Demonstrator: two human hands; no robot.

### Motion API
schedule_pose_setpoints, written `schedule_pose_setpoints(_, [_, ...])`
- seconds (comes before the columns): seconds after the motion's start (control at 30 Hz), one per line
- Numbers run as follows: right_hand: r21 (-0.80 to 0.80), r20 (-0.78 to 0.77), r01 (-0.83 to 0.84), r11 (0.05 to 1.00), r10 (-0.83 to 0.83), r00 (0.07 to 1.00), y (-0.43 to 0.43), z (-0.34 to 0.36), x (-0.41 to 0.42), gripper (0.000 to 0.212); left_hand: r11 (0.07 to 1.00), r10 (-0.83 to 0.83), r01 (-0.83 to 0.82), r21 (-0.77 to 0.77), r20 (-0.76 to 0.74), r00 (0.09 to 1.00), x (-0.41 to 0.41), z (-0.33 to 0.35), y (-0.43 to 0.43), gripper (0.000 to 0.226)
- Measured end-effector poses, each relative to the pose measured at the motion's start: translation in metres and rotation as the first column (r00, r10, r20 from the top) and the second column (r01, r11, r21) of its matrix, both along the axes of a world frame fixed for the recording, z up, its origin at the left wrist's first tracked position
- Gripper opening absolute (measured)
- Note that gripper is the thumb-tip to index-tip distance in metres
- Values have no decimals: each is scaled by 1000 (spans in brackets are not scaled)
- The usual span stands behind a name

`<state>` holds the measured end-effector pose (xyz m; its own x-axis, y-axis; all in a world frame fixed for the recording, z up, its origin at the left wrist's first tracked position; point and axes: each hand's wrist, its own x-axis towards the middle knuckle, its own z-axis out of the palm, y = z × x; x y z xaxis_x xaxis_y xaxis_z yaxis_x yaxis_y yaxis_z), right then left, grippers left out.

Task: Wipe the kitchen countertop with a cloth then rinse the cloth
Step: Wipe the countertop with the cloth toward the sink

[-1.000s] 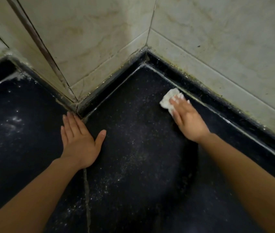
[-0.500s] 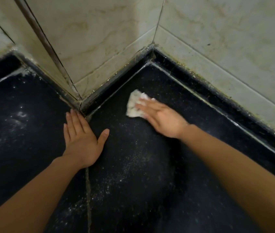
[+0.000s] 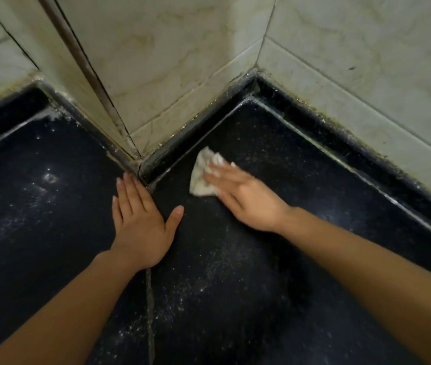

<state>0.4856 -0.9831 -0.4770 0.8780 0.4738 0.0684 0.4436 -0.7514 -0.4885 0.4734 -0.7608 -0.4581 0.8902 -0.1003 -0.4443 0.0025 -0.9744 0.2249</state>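
White cloth (image 3: 200, 180) lies half hidden under the blurred right hand (image 3: 246, 204), fingers straight; left hand (image 3: 140, 233) flat on countertop (image 3: 235, 299).

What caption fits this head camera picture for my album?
Right hand presses a crumpled white cloth on the speckled black stone countertop; left hand rests flat.
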Motion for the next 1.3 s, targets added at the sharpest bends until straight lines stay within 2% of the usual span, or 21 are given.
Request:
schedule_pose_setpoints(0.07, [-93,6,-152,984,153,988,-21,5,-10,44,1000,2,-2,2,1,1000,0,0,0,98])
schedule_pose_setpoints(0.1, [-143,25,-156,977,161,987,-35,5,-4,43,1000,3,-3,2,-7,1000,0,0,1,97])
schedule_pose_setpoints(0.13, [-162,27,-89,983,94,995,-51,5,6,43,1000,1,-1,0,-14,1000,0,0,1,97])
schedule_pose_setpoints(0.2, [-128,14,215,968,-215,977,-80,2,34,44,1000,-3,3,-3,-30,1000,1,1,1,96])
schedule_pose_setpoints(0.27, [-111,-7,500,859,-504,864,-86,-1,52,45,1000,-6,5,-9,-47,999,2,1,2,95])
schedule_pose_setpoints(0.33, [-86,-10,559,825,-561,827,-64,-8,46,45,1000,-15,14,-12,-67,998,3,2,3,94])
schedule_pose_setpoints(0.4, [-53,17,423,905,-422,906,-37,-9,17,43,1000,-25,23,-17,-88,996,5,2,4,94])
schedule_pose_setpoints(0.5, [-109,66,106,988,-99,993,-9,-5,-55,43,1000,-27,25,-19,-106,994,6,5,4,94])
schedule_pose_setpoints(0.63, [-140,-41,-286,948,283,958,-12,4,-128,46,999,-35,32,-23,-119,992,4,9,3,93])
schedule_pose_setpoints(0.7, [-194,-13,-301,934,304,952,-40,2,-119,44,999,-37,34,-25,-127,991,4,10,3,94])
schedule_pose_setpoints(0.77, [-267,40,-115,957,130,991,-67,2,-92,43,999,-39,36,-29,-128,991,4,10,4,95])
schedule_pose_setpoints(0.8, [-296,90,45,954,-19,996,-79,3,-75,43,999,-39,35,-32,-127,991,4,10,4,95])
schedule_pose_setpoints(0.83, [-290,125,237,927,-209,970,-85,4,-59,43,999,-38,34,-36,-125,991,4,10,4,95])
schedule_pose_setpoints(0.9, [-250,115,544,801,-533,838,-82,3,-41,43,999,-37,33,-38,-119,992,3,10,4,95])
schedule_pose_setpoints(0.97, [-211,114,636,742,-628,770,-55,1,-43,43,999,-35,32,-32,-118,992,3,10,4,95])
schedule_pose_setpoints(1.0, [-210,123,623,753,-612,781,-39,-3,-55,43,999,-35,31,-32,-118,992,3,10,4,95])
schedule_pose_setpoints(1.03, [-202,139,558,805,-540,830,-22,-7,-72,45,999,-34,31,-32,-119,992,2,10,4,95])
schedule_pose_setpoints(1.1, [-271,145,296,916,-265,953,4,-9,-120,49,999,-36,33,-29,-123,992,2,10,4,95])
schedule_pose_setpoints(1.13, [-308,109,146,940,-117,987,8,-6,-141,49,999,-36,33,-25,-125,992,2,11,4,96])
schedule_pose_setpoints(1.23, [-268,-14,-192,944,195,981,-12,7,-160,43,999,-41,39,-18,-122,992,2,12,4,96])
schedule_pose_setpoints(1.3, [-338,12,-197,920,214,977,-37,16,-139,42,999,-37,35,-20,-119,992,2,11,4,96])
